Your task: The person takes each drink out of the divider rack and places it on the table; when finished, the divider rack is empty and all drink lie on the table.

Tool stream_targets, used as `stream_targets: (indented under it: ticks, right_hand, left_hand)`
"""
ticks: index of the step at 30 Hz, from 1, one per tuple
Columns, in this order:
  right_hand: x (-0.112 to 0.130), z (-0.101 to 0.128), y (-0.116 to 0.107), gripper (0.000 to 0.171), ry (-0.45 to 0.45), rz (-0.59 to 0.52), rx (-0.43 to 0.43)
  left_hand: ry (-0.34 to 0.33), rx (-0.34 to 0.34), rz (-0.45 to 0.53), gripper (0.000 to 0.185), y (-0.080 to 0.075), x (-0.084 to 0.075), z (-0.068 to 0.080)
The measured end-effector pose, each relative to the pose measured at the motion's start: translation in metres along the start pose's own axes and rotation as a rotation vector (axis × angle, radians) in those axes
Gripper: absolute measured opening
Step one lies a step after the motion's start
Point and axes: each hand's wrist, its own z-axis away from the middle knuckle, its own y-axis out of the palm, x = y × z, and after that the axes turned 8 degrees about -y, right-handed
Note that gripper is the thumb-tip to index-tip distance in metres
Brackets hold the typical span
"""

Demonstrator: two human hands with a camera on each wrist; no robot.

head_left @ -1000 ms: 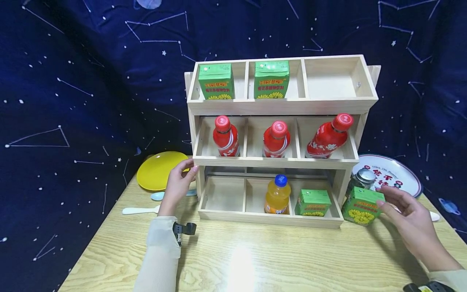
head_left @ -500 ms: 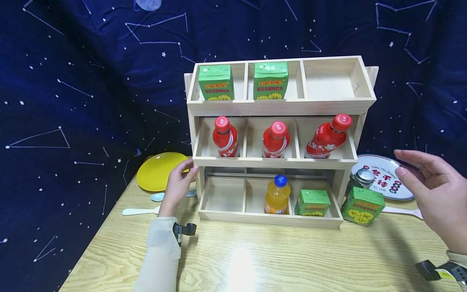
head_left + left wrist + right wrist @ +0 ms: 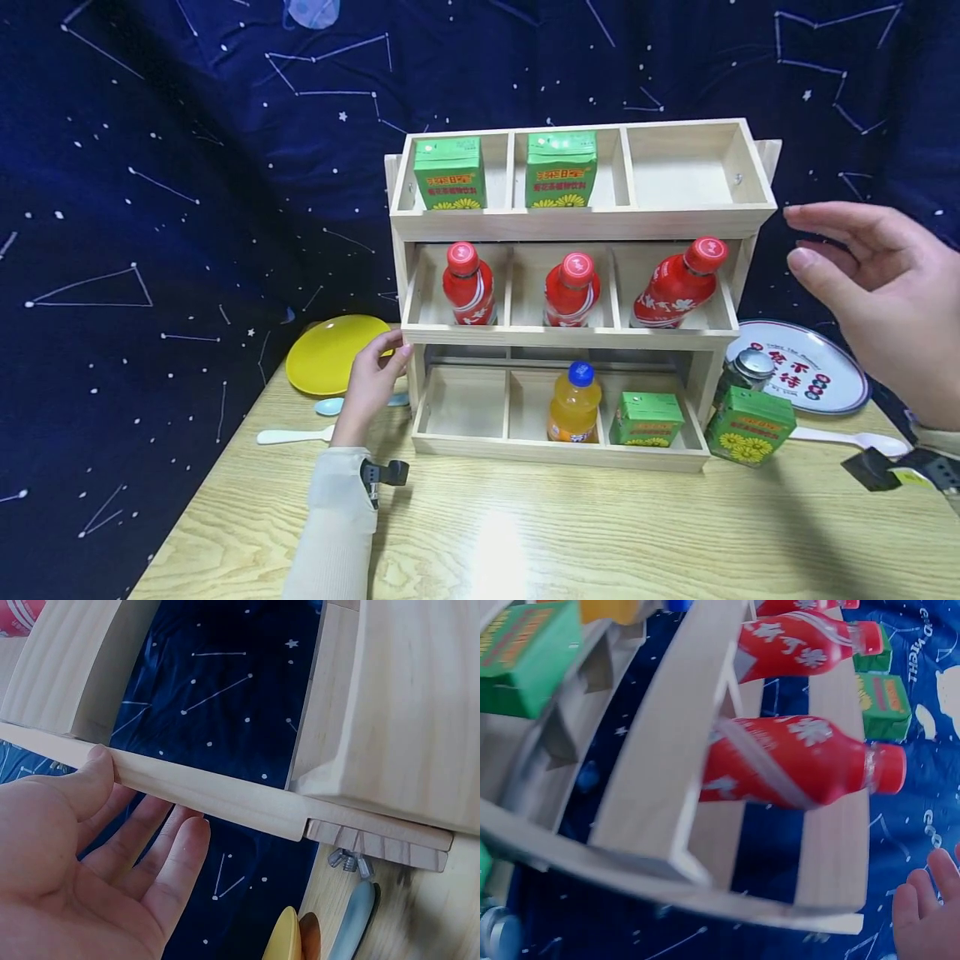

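Observation:
A three-tier wooden shelf [image 3: 577,221] stands on the table. My left hand [image 3: 390,354] rests against its left side post, fingers straight, the thumb on a wooden edge [image 3: 187,791] in the left wrist view. My right hand [image 3: 802,237] hovers open in the air to the right of the shelf, level with the middle tier, holding nothing. Only its fingertips [image 3: 930,896] show in the right wrist view, beside a red bottle [image 3: 802,761]. A green carton [image 3: 750,425] stands on the table below that hand, next to the shelf's right post.
The top tier holds two green cartons [image 3: 450,175], with its right compartment bare. Three red bottles [image 3: 570,287] fill the middle tier. An orange bottle [image 3: 573,404] and a green carton [image 3: 647,419] sit at the bottom. A yellow plate [image 3: 330,354], spoons [image 3: 288,435], a metal can [image 3: 746,367] and a printed plate [image 3: 810,371] flank the shelf.
My right hand left the green carton on the table and rose up and to the right, to the middle tier's height. The left hand stayed put.

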Motion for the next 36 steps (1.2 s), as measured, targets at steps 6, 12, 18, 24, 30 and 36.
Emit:
stream_targets:
  ticks: [6, 12, 18, 24, 30, 36]
  right_hand:
    - [0.02, -0.033, 0.018, 0.044, -0.064, -0.002, 0.088]
    - [0.035, -0.061, 0.039, 0.045, -0.107, -0.019, 0.131]
    - [0.043, -0.083, 0.056, 0.051, -0.065, -0.004, 0.219]
    - [0.05, -0.102, 0.076, 0.055, 0.0, 0.021, 0.304]
    - [0.052, -0.118, 0.094, 0.057, 0.066, 0.028, 0.37]
    - [0.053, -0.131, 0.108, 0.064, 0.096, 0.063, 0.453]
  left_hand:
    - [-0.003, 0.004, 0.016, 0.038, 0.001, -0.001, 0.0]
    - [0.005, 0.005, 0.026, 0.038, 0.001, -0.001, 0.001]
    - [-0.015, 0.004, 0.016, 0.039, 0.001, 0.0, 0.0]
    - [-0.033, 0.014, 0.023, 0.039, 0.0, -0.013, 0.008]
    - [-0.052, 0.019, 0.009, 0.039, 0.001, -0.022, 0.013]
    - [-0.032, 0.002, 0.003, 0.041, 0.002, 0.001, 0.001]
